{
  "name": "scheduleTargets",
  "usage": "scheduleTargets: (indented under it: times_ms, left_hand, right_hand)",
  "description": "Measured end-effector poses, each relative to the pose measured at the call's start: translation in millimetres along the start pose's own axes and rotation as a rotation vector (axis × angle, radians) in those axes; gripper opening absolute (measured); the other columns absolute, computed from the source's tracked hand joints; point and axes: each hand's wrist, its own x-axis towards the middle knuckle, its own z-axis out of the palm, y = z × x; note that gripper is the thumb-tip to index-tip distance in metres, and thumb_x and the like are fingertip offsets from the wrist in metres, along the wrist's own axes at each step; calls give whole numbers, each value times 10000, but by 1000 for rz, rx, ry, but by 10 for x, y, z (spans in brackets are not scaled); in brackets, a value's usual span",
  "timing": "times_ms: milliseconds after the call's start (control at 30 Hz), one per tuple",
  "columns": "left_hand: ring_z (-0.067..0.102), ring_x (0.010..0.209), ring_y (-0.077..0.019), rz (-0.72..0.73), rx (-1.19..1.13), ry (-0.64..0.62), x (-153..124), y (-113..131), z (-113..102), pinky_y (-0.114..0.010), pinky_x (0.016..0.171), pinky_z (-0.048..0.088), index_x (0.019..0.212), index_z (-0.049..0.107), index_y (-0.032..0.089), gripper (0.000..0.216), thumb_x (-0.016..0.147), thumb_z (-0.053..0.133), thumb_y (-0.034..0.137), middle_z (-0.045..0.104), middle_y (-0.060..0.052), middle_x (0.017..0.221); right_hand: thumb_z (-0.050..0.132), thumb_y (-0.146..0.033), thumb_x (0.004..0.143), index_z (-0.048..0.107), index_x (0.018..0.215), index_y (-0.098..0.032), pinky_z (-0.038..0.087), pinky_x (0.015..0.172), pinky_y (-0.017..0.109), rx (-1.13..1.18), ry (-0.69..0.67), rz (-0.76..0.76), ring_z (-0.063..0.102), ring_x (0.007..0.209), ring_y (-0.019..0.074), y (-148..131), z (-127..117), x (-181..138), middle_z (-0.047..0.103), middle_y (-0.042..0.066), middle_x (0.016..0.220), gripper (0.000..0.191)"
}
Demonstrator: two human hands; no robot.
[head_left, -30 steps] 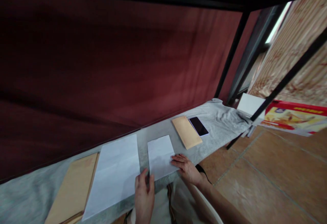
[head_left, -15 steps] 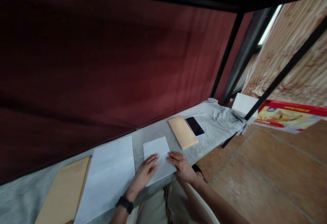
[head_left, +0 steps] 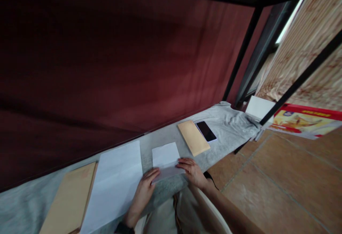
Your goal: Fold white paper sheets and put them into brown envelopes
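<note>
A small sheet of white paper (head_left: 165, 154) lies crosswise in front of me, its near part raised in a shaded flap. My left hand (head_left: 145, 189) grips the flap's left edge, fingers closed on it. At the right edge my right hand (head_left: 192, 171) has its fingers closed on the same flap. The thumbs are mostly hidden. Left of my left hand lies a large sheet of white paper (head_left: 114, 180). Beyond my right hand is a brown envelope (head_left: 193, 138), with a dark-screened phone (head_left: 206, 131) beside it.
A stack of brown envelopes (head_left: 69, 198) lies at the left on the grey cloth (head_left: 229, 121) covering the narrow table. A dark red curtain (head_left: 120, 66) hangs behind. Black frame posts (head_left: 242, 54) stand at the right, near a red and yellow box (head_left: 307, 120) on the tiled floor.
The near part of the small sheet has come up from lying flat into a raised flap. Both hands have moved to its side edges, my left hand shifting left and toward me.
</note>
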Motion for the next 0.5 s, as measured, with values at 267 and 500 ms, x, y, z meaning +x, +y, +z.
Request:
scheduleTargets:
  times_ms: [267,500]
  left_hand:
    - [626,1216,-230,51,63,12,-18,5,58,-455,1141,425,1074,768,309,547,659,518,53,713,-16,1250]
    - [633,1219,-263,54,12,-69,75,-136,-5,-486,1120,438,991,792,338,407,667,665,126,714,-28,1249]
  right_hand:
    - [520,-118,894,708,1205,-250,417,1111,474,42,62,-31,584,1263,234,25,20,-15,670,77,1317,387]
    - [573,-106,840,726,1153,-263,427,1103,462,53,70,-19,619,1214,225,4,32,12,694,64,1277,382]
